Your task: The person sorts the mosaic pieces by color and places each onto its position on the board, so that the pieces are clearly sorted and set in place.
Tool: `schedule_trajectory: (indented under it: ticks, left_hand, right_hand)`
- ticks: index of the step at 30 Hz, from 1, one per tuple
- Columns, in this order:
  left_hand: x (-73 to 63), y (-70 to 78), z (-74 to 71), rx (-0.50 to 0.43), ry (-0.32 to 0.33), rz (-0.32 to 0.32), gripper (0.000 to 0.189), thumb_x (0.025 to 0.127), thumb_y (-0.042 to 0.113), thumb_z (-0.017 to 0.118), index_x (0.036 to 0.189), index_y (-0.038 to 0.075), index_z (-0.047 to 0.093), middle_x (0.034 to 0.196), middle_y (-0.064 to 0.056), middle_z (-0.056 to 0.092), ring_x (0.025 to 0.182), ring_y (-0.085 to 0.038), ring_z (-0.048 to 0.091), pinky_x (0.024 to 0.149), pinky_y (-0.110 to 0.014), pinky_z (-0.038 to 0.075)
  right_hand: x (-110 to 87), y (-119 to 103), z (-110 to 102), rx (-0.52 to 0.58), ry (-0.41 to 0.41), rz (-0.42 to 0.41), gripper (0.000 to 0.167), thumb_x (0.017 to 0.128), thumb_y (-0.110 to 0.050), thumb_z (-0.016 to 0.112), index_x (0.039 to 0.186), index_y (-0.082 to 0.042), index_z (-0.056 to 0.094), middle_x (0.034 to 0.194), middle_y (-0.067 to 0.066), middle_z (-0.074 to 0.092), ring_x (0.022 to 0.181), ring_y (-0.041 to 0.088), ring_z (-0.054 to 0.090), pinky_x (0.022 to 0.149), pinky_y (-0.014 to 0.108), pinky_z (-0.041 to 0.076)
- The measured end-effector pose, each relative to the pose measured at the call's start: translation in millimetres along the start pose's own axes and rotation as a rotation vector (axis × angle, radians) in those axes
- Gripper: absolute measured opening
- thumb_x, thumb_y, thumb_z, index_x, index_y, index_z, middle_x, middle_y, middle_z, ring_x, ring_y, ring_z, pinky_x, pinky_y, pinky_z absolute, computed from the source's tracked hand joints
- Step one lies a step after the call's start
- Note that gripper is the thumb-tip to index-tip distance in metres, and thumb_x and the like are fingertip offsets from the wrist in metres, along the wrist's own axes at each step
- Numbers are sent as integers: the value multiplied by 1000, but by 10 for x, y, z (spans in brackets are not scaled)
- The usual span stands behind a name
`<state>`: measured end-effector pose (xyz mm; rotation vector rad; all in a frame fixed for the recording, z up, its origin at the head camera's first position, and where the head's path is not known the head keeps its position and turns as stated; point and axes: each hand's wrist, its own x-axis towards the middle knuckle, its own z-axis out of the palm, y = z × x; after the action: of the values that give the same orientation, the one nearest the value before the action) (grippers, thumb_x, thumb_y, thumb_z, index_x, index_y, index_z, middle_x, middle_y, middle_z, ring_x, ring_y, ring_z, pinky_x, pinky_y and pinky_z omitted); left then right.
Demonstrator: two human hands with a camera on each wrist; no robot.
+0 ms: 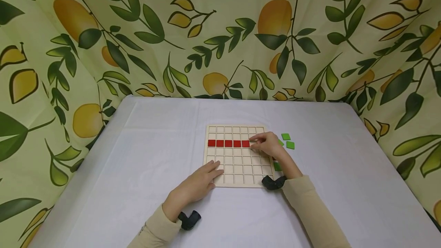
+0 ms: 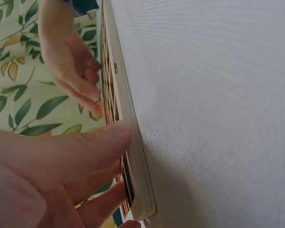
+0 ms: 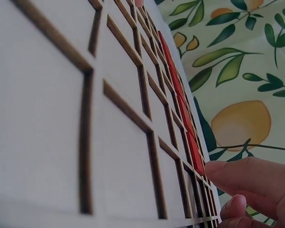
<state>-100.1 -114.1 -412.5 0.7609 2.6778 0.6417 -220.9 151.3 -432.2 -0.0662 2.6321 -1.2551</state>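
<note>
A pale wooden grid board (image 1: 237, 170) lies flat on the table, with several red square tiles (image 1: 228, 143) in one row of its cells. My right hand (image 1: 267, 143) is over the board's right side, thumb and index fingertips slightly apart beside the last red tile in that row. In the right wrist view a fingertip (image 3: 216, 168) meets the end of the red row; no tile shows between the fingers. My left hand (image 1: 198, 181) rests on the board's front left corner. Its thumb (image 2: 104, 142) touches the board's edge in the left wrist view, while the other fingers lie over the gridded face.
Green square tiles (image 1: 290, 145) lie right of the board, some partly hidden by the right hand and forearm. Another green tile (image 1: 277, 167) sits by the board's right edge. A white cloth covers the table (image 1: 158, 137); a leaf-and-fruit patterned curtain (image 1: 213, 41) hangs behind.
</note>
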Motion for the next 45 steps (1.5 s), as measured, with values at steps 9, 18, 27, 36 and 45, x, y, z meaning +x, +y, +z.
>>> schedule_trajectory:
  ticks: [9,18,27,36,45]
  left_hand:
    - [5,2,-2,1,1,-5,46,91,3,61,136,4,53,154,-15,39,145,-36,33,118,-50,34]
    - [4,4,-1,0,-2,-8,46,91,3,61,137,4,53,154,-15,39,145,-36,33,118,-50,34]
    - [5,2,5,4,0,-9,46,91,4,61,136,4,53,154,-15,39,145,-36,33,118,-50,34]
    - [5,2,7,6,0,-7,46,92,4,60,136,4,52,154,-16,38,145,-36,33,118,-50,35]
    - [-11,27,-16,-2,0,7,45,91,3,61,136,2,53,154,-17,38,145,-38,33,118,-51,34]
  right_hand:
    - [-62,57,-72,25,-19,-24,26,82,-10,74,106,-1,73,69,-2,46,67,15,41,51,20,32]
    - [-124,96,-138,3,-8,-87,25,82,-10,73,105,2,72,68,-2,52,65,13,44,53,20,35]
    - [-205,162,-251,71,-38,-93,29,84,-8,71,109,7,68,67,-3,48,62,7,40,51,18,34]
    - [-245,224,-303,13,-1,-67,28,83,-10,73,106,5,70,67,-3,47,63,8,39,49,18,32]
    - [-330,245,-362,-29,13,-44,28,82,-10,73,106,5,71,70,-1,50,67,11,42,51,19,33]
